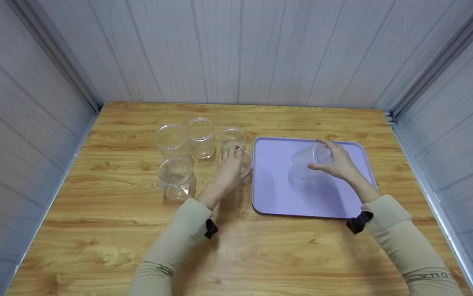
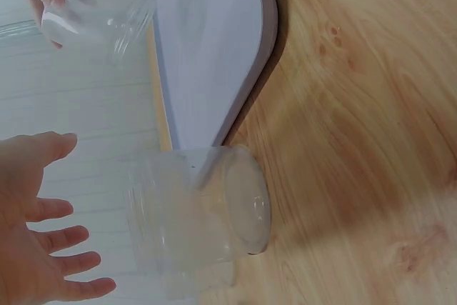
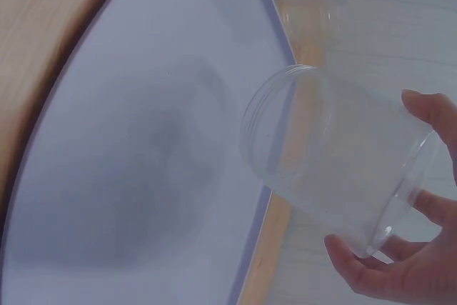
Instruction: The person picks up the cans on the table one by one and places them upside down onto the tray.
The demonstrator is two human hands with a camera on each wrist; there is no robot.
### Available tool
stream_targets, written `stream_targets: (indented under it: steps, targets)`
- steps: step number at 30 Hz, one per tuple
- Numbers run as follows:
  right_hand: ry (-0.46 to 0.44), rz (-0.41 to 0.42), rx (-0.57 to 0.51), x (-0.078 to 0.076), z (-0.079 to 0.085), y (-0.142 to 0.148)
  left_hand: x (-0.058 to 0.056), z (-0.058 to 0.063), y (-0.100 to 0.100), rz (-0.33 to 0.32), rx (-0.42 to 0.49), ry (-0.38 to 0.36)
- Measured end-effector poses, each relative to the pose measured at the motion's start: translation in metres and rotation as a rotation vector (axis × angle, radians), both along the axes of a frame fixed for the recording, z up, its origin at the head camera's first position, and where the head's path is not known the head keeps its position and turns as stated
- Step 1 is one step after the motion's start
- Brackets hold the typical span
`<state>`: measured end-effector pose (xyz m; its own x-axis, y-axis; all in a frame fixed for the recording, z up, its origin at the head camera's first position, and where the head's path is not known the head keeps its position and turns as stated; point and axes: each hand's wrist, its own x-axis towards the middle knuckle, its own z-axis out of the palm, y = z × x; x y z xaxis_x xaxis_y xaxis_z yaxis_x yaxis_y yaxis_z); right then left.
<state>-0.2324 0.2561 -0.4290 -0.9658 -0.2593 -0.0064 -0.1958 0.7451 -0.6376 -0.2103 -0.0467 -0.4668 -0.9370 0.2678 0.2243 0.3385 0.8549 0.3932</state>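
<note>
My right hand (image 1: 338,162) grips a clear plastic jar (image 3: 343,155) by its base end, thumb on one side and fingers on the other. This jar is tilted over the purple tray (image 1: 277,197), its threaded mouth toward the tray in the right wrist view. My left hand (image 1: 229,169) is spread just above a second clear jar (image 2: 193,212), which stands on the table by the tray's left edge. In the left wrist view its fingers are apart and short of that jar. Another jar (image 1: 233,135) stands just beyond these fingers.
More clear jars stand left of my left hand: one at the back (image 1: 201,135), one at the far left (image 1: 171,137) and one nearer (image 1: 175,176). The wooden table (image 1: 240,255) has pale panel walls (image 1: 236,53) behind and at both sides.
</note>
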Motion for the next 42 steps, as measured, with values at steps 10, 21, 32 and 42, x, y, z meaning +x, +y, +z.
stream_targets:
  steps: [10, 21, 32, 42]
  targets:
    - [-0.045, -0.031, 0.094, -0.015, 0.001, 0.012, -0.010, 0.002, 0.003, 0.018, -0.128, -0.050]
    - [-0.058, -0.090, 0.167, -0.025, -0.001, 0.030, -0.014, 0.000, 0.005, 0.029, -0.201, -0.125]
    - [-0.137, -0.173, 0.159, -0.036, 0.001, 0.045, -0.018, -0.005, 0.005, 0.033, -0.221, -0.193]
    - [-0.153, -0.226, 0.200, -0.044, 0.004, 0.061, -0.019, -0.005, 0.010, 0.042, -0.231, -0.247]
